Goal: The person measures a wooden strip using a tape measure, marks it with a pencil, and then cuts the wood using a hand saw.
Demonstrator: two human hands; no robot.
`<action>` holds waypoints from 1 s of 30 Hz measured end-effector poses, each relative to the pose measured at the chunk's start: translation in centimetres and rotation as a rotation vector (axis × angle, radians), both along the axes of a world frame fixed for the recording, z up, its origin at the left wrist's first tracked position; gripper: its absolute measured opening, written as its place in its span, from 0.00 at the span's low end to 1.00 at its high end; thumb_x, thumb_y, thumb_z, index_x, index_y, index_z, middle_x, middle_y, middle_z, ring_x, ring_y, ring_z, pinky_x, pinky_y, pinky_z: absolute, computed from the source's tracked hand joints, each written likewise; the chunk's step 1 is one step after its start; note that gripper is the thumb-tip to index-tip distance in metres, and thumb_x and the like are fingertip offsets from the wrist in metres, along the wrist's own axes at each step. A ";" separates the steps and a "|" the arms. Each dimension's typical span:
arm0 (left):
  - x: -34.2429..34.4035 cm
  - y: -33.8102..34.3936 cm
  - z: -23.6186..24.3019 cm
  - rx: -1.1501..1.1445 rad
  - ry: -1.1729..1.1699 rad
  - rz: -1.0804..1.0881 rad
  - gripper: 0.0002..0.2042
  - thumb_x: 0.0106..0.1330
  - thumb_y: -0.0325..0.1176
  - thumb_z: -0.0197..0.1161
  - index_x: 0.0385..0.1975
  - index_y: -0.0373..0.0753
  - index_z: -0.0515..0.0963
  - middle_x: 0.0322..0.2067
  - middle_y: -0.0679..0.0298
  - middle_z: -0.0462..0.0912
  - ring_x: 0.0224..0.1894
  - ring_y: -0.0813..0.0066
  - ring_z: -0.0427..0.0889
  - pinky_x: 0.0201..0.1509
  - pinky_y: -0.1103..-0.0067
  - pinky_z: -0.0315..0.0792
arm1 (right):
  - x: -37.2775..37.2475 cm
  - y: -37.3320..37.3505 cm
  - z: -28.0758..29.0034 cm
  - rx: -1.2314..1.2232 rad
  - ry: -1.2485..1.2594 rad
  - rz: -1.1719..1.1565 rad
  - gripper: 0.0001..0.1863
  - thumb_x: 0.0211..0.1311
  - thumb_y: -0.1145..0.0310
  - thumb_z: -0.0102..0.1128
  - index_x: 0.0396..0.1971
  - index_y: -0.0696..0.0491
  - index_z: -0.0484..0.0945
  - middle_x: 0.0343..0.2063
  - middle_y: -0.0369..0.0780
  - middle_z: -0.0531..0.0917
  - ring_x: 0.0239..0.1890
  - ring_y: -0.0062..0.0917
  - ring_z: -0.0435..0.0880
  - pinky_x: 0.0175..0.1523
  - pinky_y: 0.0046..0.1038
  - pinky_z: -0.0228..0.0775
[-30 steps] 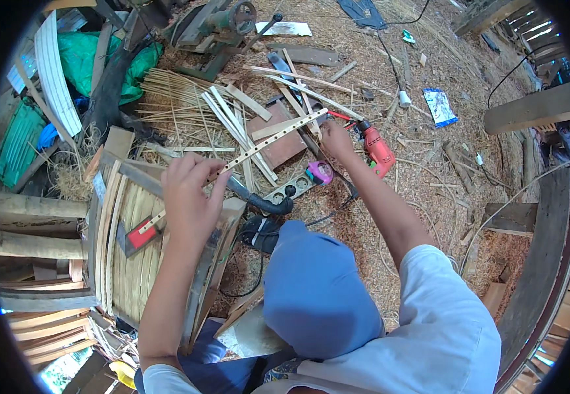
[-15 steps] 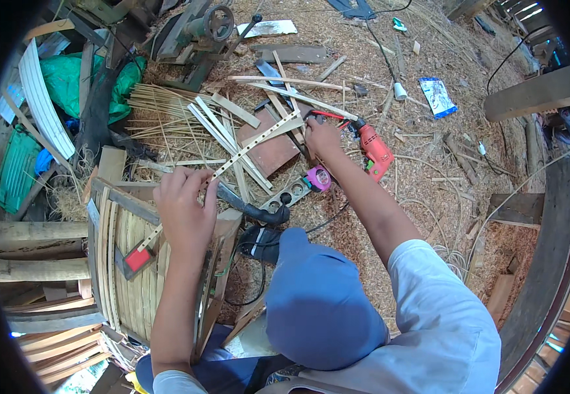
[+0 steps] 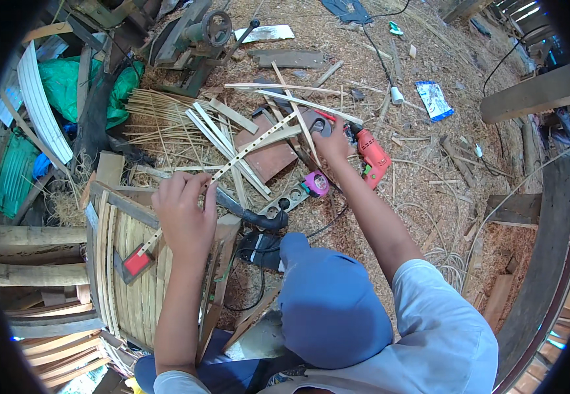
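Note:
My left hand [image 3: 185,205] pinches a thin pale wooden strip [image 3: 253,144] with a row of dark holes along it. The strip runs from a red block [image 3: 137,263] on the slatted wooden piece up to the scrap pile. My right hand [image 3: 335,143] is closed around a dark grey tool with a looped handle [image 3: 322,126]; its far part lies among the strips, so I cannot tell its kind. Just right of that hand lies a red power drill [image 3: 371,156]. A pink tape measure [image 3: 316,183] rests near a power strip [image 3: 293,196].
Loose wooden strips [image 3: 232,154] and a brown board [image 3: 265,157] lie ahead. A bundle of thin sticks [image 3: 160,111] is at left, below a metal machine with a handwheel [image 3: 216,29]. The slatted wooden piece [image 3: 141,226] stands by my left arm. Wood shavings and cables cover the floor.
My right hand has lifted slightly to the right and now shows a looped grey handle in its grasp. The strips by it have shifted; my left hand still holds the holed strip.

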State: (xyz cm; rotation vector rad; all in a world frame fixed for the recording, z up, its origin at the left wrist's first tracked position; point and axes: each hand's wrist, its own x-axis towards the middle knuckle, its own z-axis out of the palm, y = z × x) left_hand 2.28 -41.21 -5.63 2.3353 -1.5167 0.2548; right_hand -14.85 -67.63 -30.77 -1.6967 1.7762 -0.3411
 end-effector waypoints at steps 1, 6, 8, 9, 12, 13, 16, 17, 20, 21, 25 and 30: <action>-0.1 -0.2 0.1 -0.012 -0.007 -0.005 0.08 0.64 0.34 0.75 0.40 0.43 0.86 0.36 0.65 0.80 0.45 0.62 0.78 0.51 0.66 0.66 | -0.8 -0.2 0.4 0.020 -0.128 -0.106 0.30 0.58 0.52 0.70 0.60 0.47 0.83 0.59 0.54 0.85 0.58 0.48 0.86 0.63 0.48 0.72; -0.5 -0.9 0.2 -0.035 -0.007 -0.010 0.08 0.64 0.34 0.75 0.40 0.43 0.86 0.36 0.65 0.80 0.44 0.62 0.78 0.51 0.67 0.66 | -4.5 -4.0 -2.3 0.377 -0.716 -0.113 0.28 0.64 0.59 0.70 0.59 0.60 0.81 0.49 0.41 0.88 0.48 0.24 0.85 0.56 0.28 0.76; -0.3 -0.7 0.0 -0.025 -0.006 0.000 0.08 0.64 0.34 0.75 0.40 0.43 0.87 0.36 0.65 0.80 0.44 0.62 0.78 0.51 0.67 0.66 | -4.7 -3.1 0.7 0.393 -0.782 -0.064 0.26 0.66 0.61 0.69 0.59 0.59 0.81 0.48 0.40 0.88 0.48 0.25 0.85 0.55 0.29 0.76; -0.2 -0.7 0.0 -0.027 -0.007 0.003 0.08 0.64 0.34 0.75 0.40 0.43 0.87 0.36 0.65 0.80 0.44 0.62 0.78 0.51 0.67 0.66 | -5.1 -2.6 2.3 0.401 -0.847 -0.019 0.24 0.68 0.62 0.68 0.59 0.58 0.82 0.48 0.40 0.88 0.47 0.25 0.85 0.53 0.30 0.77; -0.2 -0.6 0.1 -0.046 -0.009 -0.009 0.08 0.64 0.34 0.74 0.40 0.44 0.87 0.36 0.66 0.80 0.44 0.63 0.78 0.51 0.67 0.66 | -6.0 -0.6 7.2 0.281 -0.820 -0.031 0.19 0.72 0.61 0.66 0.56 0.56 0.82 0.40 0.35 0.86 0.39 0.19 0.82 0.43 0.25 0.74; -0.3 -0.7 0.2 -0.056 -0.003 -0.009 0.07 0.65 0.34 0.74 0.40 0.44 0.87 0.35 0.66 0.80 0.43 0.63 0.78 0.51 0.67 0.66 | -6.5 -0.1 8.7 0.238 -0.826 -0.014 0.18 0.73 0.61 0.67 0.54 0.56 0.82 0.37 0.33 0.84 0.37 0.16 0.80 0.40 0.23 0.72; -0.4 -0.7 0.2 -0.103 0.008 -0.015 0.08 0.64 0.33 0.75 0.40 0.44 0.87 0.36 0.66 0.80 0.44 0.63 0.78 0.51 0.67 0.66 | -8.2 1.6 11.1 0.073 -0.882 0.025 0.17 0.73 0.60 0.68 0.52 0.56 0.81 0.33 0.30 0.80 0.33 0.13 0.75 0.37 0.20 0.67; -0.4 -0.7 0.2 -0.137 0.017 -0.024 0.08 0.63 0.33 0.75 0.41 0.44 0.87 0.37 0.66 0.80 0.46 0.63 0.78 0.52 0.66 0.66 | -8.7 2.3 12.0 0.066 -0.887 0.030 0.17 0.73 0.60 0.68 0.52 0.56 0.81 0.33 0.30 0.80 0.33 0.13 0.75 0.37 0.20 0.67; -0.6 -0.2 1.2 -0.203 -0.004 -0.028 0.08 0.63 0.33 0.75 0.41 0.44 0.87 0.36 0.66 0.80 0.45 0.63 0.78 0.52 0.66 0.66 | -10.8 4.3 15.9 -0.001 -0.845 0.016 0.17 0.73 0.62 0.68 0.53 0.57 0.81 0.35 0.31 0.81 0.34 0.13 0.75 0.38 0.20 0.68; -0.7 0.0 2.1 -0.213 -0.013 -0.022 0.08 0.63 0.33 0.75 0.41 0.44 0.87 0.36 0.66 0.80 0.45 0.63 0.78 0.52 0.66 0.66 | -11.5 4.4 17.1 -0.008 -0.853 0.027 0.17 0.73 0.62 0.68 0.53 0.57 0.81 0.35 0.31 0.81 0.34 0.13 0.75 0.38 0.20 0.68; -1.1 1.3 6.9 -0.342 0.026 -0.027 0.08 0.62 0.32 0.76 0.40 0.44 0.87 0.35 0.66 0.80 0.43 0.64 0.79 0.50 0.66 0.66 | -13.9 5.8 23.1 -0.063 -0.896 0.065 0.18 0.74 0.60 0.68 0.53 0.57 0.82 0.38 0.33 0.84 0.37 0.14 0.77 0.43 0.21 0.70; 0.3 5.8 12.4 -0.409 0.060 -0.020 0.07 0.61 0.30 0.76 0.38 0.42 0.87 0.33 0.65 0.81 0.41 0.63 0.79 0.47 0.66 0.68 | -15.4 8.5 31.7 -0.252 -0.958 0.128 0.17 0.80 0.59 0.61 0.54 0.57 0.83 0.33 0.31 0.80 0.33 0.14 0.73 0.39 0.20 0.65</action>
